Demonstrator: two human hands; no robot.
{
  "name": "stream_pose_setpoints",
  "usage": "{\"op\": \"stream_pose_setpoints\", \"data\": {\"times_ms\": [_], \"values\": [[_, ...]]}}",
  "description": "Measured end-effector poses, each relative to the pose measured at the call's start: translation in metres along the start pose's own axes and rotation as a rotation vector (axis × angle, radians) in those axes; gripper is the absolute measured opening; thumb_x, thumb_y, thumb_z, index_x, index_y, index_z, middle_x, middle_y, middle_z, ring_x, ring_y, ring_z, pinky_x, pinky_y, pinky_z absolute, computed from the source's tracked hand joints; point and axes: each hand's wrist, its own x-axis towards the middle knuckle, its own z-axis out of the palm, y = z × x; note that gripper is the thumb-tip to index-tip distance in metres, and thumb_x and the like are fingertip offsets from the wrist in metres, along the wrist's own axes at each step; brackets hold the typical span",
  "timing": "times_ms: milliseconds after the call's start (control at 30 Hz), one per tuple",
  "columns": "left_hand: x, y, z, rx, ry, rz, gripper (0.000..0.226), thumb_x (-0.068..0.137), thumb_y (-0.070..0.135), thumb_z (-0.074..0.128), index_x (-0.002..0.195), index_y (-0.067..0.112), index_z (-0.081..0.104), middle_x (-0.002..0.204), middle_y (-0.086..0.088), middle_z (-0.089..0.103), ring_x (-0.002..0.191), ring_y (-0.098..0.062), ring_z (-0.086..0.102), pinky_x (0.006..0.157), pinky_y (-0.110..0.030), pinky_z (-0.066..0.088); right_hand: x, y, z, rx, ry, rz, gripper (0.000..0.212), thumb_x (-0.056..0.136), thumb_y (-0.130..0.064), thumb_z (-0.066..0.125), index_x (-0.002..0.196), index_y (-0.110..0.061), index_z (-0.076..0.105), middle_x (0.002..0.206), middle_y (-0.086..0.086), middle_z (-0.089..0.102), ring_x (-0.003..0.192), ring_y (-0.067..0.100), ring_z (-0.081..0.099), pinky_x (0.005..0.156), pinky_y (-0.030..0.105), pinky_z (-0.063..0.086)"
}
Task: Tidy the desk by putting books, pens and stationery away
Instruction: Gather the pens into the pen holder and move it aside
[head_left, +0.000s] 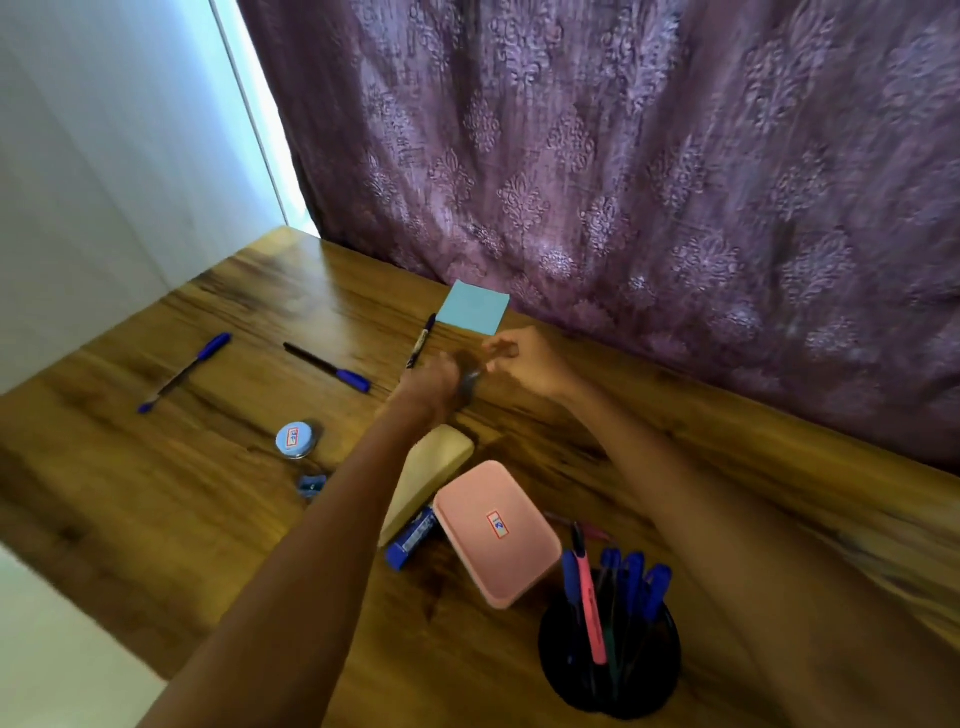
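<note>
My left hand (431, 382) is blurred over the middle of the wooden desk (234, 519) and grips a small dark object (470, 382). My right hand (524, 364) is close beside it with curled fingers; blur hides whether it touches the object. A blue sticky-note pad (472, 307) lies just beyond the hands. Three pens lie loose: one (422, 340) by the pad, one (327, 366) further left, one (184, 371) at the far left. A black pen holder (610, 654) with several pens stands at the near right.
A pink box (496, 530) lies tilted over a beige case (431, 478) and a small blue box (410, 538). A round blue-lidded tin (295, 439) and a blue sharpener (311, 486) sit to the left. A purple curtain (649, 156) hangs behind the desk.
</note>
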Motion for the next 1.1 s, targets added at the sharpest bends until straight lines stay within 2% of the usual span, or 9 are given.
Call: {"op": "stream_pose_setpoints", "data": {"times_ms": [100, 300, 400, 467, 633, 867, 933, 1000, 1100], "values": [[0.004, -0.015, -0.025, -0.061, 0.208, -0.036, 0.032, 0.089, 0.013, 0.059, 0.116, -0.002, 0.051, 0.111, -0.015, 0.054, 0.104, -0.029, 0.055, 0.086, -0.034, 0.043, 0.023, -0.009, 0.016, -0.154, 0.038, -0.074, 0.040, 0.088, 0.003, 0.057, 0.126, -0.005, 0.058, 0.133, 0.012, 0.056, 0.124, 0.026, 0.052, 0.104, 0.028, 0.037], [0.014, -0.037, -0.055, -0.303, 0.444, -0.137, 0.031, 0.089, 0.011, 0.059, 0.113, -0.007, 0.053, 0.109, -0.020, 0.060, 0.103, -0.031, 0.059, 0.088, -0.038, 0.047, 0.049, -0.018, 0.062, -1.002, -0.196, -0.482, 0.056, 0.097, -0.008, 0.038, 0.147, -0.031, 0.028, 0.156, -0.007, 0.025, 0.141, 0.023, 0.027, 0.111, 0.044, 0.030], [0.013, -0.041, -0.063, -0.445, 0.446, -0.126, 0.025, 0.089, 0.006, 0.057, 0.112, -0.002, 0.053, 0.100, -0.010, 0.058, 0.089, -0.016, 0.055, 0.079, -0.028, 0.051, 0.052, -0.029, 0.067, -1.170, -0.128, -0.645, 0.050, 0.097, -0.005, 0.037, 0.144, -0.021, 0.036, 0.141, 0.001, 0.047, 0.121, 0.025, 0.046, 0.097, 0.036, 0.040], [0.014, -0.041, -0.064, -0.531, 0.415, -0.110, 0.021, 0.091, 0.004, 0.057, 0.111, 0.003, 0.051, 0.100, -0.008, 0.057, 0.080, -0.012, 0.056, 0.064, -0.018, 0.048, 0.052, -0.032, 0.064, -1.120, -0.145, -0.657, 0.041, 0.095, -0.004, 0.041, 0.136, -0.011, 0.045, 0.123, 0.007, 0.057, 0.109, 0.026, 0.055, 0.089, 0.038, 0.048], [0.011, -0.026, -0.067, -0.619, 0.384, -0.024, 0.030, 0.092, 0.003, 0.055, 0.121, 0.005, 0.048, 0.104, -0.010, 0.060, 0.084, -0.016, 0.062, 0.069, -0.023, 0.052, 0.036, -0.021, 0.057, -0.956, -0.307, -0.621, 0.015, 0.090, -0.006, 0.051, 0.100, -0.005, 0.062, 0.109, 0.012, 0.060, 0.099, 0.025, 0.058, 0.087, 0.038, 0.049], [0.004, 0.025, -0.088, -0.638, 0.509, 0.107, 0.020, 0.089, 0.004, 0.059, 0.109, 0.002, 0.057, 0.094, -0.007, 0.059, 0.086, -0.015, 0.056, 0.072, -0.022, 0.046, -0.015, -0.034, 0.010, -0.258, 0.167, -0.245, 0.015, 0.088, -0.004, 0.055, 0.100, 0.004, 0.057, 0.094, 0.021, 0.062, 0.084, 0.025, 0.057, 0.074, 0.034, 0.043], [-0.001, 0.047, -0.096, -0.746, 0.431, 0.142, 0.012, 0.087, 0.002, 0.061, 0.097, 0.007, 0.056, 0.085, -0.006, 0.060, 0.078, -0.016, 0.062, 0.073, -0.030, 0.055, -0.033, -0.042, -0.014, -0.077, 0.296, -0.166, 0.020, 0.086, -0.002, 0.059, 0.105, 0.003, 0.055, 0.091, 0.021, 0.063, 0.082, 0.026, 0.060, 0.073, 0.036, 0.047], [-0.016, 0.072, -0.102, -0.858, 0.268, 0.233, 0.020, 0.086, -0.004, 0.061, 0.085, 0.013, 0.051, 0.075, -0.005, 0.057, 0.056, -0.008, 0.064, 0.053, -0.024, 0.055, -0.053, -0.044, -0.041, 0.044, 0.377, -0.072, 0.032, 0.085, -0.001, 0.062, 0.116, 0.000, 0.052, 0.095, 0.015, 0.064, 0.084, 0.023, 0.063, 0.074, 0.033, 0.053], [-0.050, 0.105, -0.101, -0.740, -0.096, 0.370, 0.024, 0.082, -0.007, 0.065, 0.087, 0.014, 0.055, 0.071, -0.009, 0.061, 0.047, -0.011, 0.061, 0.044, -0.021, 0.052, -0.088, -0.041, -0.076, 0.203, 0.490, 0.052, 0.037, 0.085, 0.001, 0.063, 0.120, 0.001, 0.052, 0.074, -0.002, 0.056, 0.051, -0.004, 0.057, 0.046, 0.010, 0.044]]}}
